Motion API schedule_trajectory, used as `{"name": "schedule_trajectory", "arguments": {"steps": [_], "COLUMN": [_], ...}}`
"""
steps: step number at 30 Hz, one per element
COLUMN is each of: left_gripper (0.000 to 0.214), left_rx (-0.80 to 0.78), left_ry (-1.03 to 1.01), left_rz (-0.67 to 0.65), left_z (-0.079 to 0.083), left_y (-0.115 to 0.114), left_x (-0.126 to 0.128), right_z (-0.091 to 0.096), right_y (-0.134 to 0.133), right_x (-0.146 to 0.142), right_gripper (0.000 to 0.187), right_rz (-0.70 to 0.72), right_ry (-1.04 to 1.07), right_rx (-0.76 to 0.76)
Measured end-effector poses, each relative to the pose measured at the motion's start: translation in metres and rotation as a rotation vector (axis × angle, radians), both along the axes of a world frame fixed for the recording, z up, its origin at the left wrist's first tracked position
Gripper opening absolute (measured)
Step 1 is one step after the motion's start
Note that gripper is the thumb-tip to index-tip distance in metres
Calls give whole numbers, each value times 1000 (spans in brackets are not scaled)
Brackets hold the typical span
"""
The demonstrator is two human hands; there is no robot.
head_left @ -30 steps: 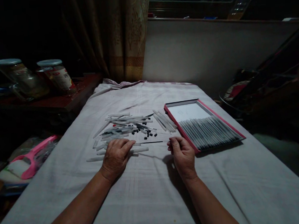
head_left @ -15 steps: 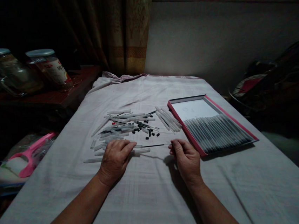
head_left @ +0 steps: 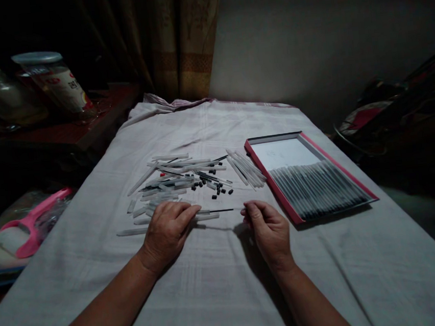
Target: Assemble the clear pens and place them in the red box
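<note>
My left hand [head_left: 169,228] is closed around a whitish translucent pen barrel [head_left: 204,212], its open end pointing right. A thin dark pen refill [head_left: 222,210] sticks out of that end. My right hand [head_left: 266,226] pinches the pale far end of the refill between thumb and fingers. Just beyond my left hand lies a loose pile of pen barrels [head_left: 174,190] and dark refills [head_left: 209,178]. Small black caps or plugs [head_left: 219,186] are scattered at the pile's right side. A bundle of pale barrels [head_left: 246,169] rests between the pile and the box.
A shallow box with a pink-red rim [head_left: 280,198] holds a row of pens with dark refills [head_left: 316,189]. White cloth [head_left: 214,286] covers the table. At left, lidded jars [head_left: 54,86] stand on a dark red surface, with a pink plastic object [head_left: 35,226] lower down.
My right hand has come slightly closer to my left, and a shorter length of refill shows outside the barrel. The head view has tilted down a little.
</note>
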State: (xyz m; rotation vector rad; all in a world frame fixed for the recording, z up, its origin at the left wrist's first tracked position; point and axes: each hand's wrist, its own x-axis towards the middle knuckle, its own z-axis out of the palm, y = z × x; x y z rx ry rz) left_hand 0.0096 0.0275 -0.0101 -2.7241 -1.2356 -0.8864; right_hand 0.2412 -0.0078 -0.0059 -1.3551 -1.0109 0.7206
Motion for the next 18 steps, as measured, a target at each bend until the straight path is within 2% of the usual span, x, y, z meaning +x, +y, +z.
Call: {"name": "schedule_trajectory", "arguments": {"steps": [3, 6, 9, 11, 14, 16, 18], "left_gripper": [29, 29, 27, 26, 26, 25, 24], "left_rx": [-26, -25, -9, 6, 15, 19, 30], "left_ry": [0, -1, -29, -45, -56, -70, -82], "left_rz": [-21, -29, -5, 2, -1, -3, -7], "left_z": [-1, -1, 0, 1, 2, 2, 2], "left_y": [-2, -3, -2, -1, -1, 0, 0], "left_x": [1, 2, 1, 1, 0, 1, 1], "right_z": [-2, 0, 3, 4, 6, 8, 10], "right_y": [-2, 4, 21, 35, 52, 56, 55], "right_x": [-11, -14, -4, 5, 13, 15, 13], "right_gripper": [17, 26, 35, 32, 26, 22, 16], "right_rz": [226, 403, 336, 253, 213, 209, 213], "right_ry": [-180, -357, -557, -777, -1089, -1186, -1172], "right_rx": [45, 79, 58, 23, -161, -253, -268]}}
